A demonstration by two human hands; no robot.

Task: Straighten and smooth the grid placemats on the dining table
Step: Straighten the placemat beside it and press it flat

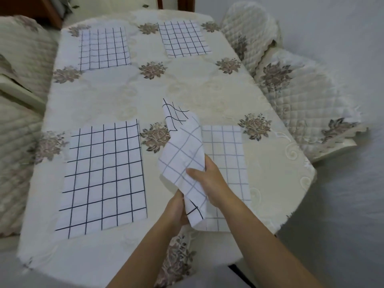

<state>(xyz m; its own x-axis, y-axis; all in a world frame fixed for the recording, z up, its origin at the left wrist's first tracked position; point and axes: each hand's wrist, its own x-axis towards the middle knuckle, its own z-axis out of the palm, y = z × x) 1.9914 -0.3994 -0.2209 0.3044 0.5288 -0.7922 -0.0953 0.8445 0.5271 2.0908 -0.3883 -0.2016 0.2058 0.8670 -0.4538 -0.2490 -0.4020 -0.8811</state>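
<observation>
Several white placemats with dark grid lines lie on the dining table (187, 88). The near-right placemat (226, 154) is partly lifted: its left part is raised and folded over, showing the paler back side. My right hand (205, 179) grips that raised fold from the right. My left hand (178, 210) pinches its lower corner from below. The near-left placemat (104, 177) lies flat but slightly skewed. At the far side, the far-left placemat (104, 48) and the far-right placemat (182, 38) both lie flat.
A cream tablecloth with brown flower motifs (153, 69) covers the table. Quilted, cloth-covered chairs stand at the right (291, 86), the left (22, 59) and the near edge (178, 262). Grey floor (342, 204) lies to the right.
</observation>
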